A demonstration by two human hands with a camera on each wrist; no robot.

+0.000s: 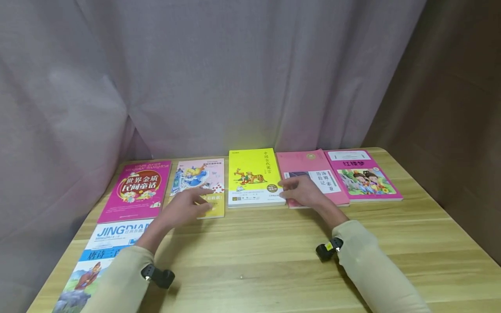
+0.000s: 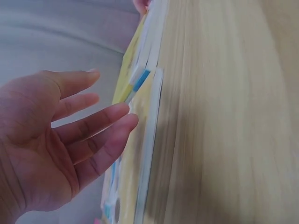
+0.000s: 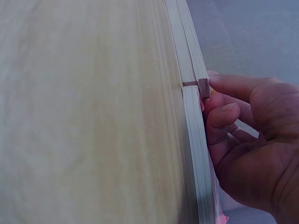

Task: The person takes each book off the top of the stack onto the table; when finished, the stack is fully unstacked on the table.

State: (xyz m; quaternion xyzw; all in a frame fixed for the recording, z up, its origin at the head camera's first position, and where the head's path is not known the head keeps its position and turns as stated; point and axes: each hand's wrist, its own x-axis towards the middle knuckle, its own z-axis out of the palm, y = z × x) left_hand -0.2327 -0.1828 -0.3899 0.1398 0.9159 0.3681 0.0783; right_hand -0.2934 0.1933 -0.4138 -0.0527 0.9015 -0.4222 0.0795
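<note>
A yellow book (image 1: pixel 250 165) with a tiger on its cover lies in the middle of the back row. At its lower right corner my right hand (image 1: pixel 303 191) holds the edge between thumb and bent fingers. In the right wrist view two page blocks (image 3: pixel 189 46) show layered at that corner. My left hand (image 1: pixel 185 208) hovers over the lower part of a pink and yellow book (image 1: pixel 195 174) with a blond girl on it. Its fingers (image 2: pixel 93 128) are loosely spread, nothing between them. Right of the yellow book lies a salmon-pink book (image 1: pixel 303 161), partly behind my right hand.
A magenta book (image 1: pixel 137 187) lies at the left, with a blue and white book (image 1: pixel 86 274) in front of it, partly covered by my left sleeve. Another magenta-edged book (image 1: pixel 364 174) ends the row at the right. Grey curtain (image 1: pixel 235 78) hangs behind the wooden table (image 1: pixel 254 261).
</note>
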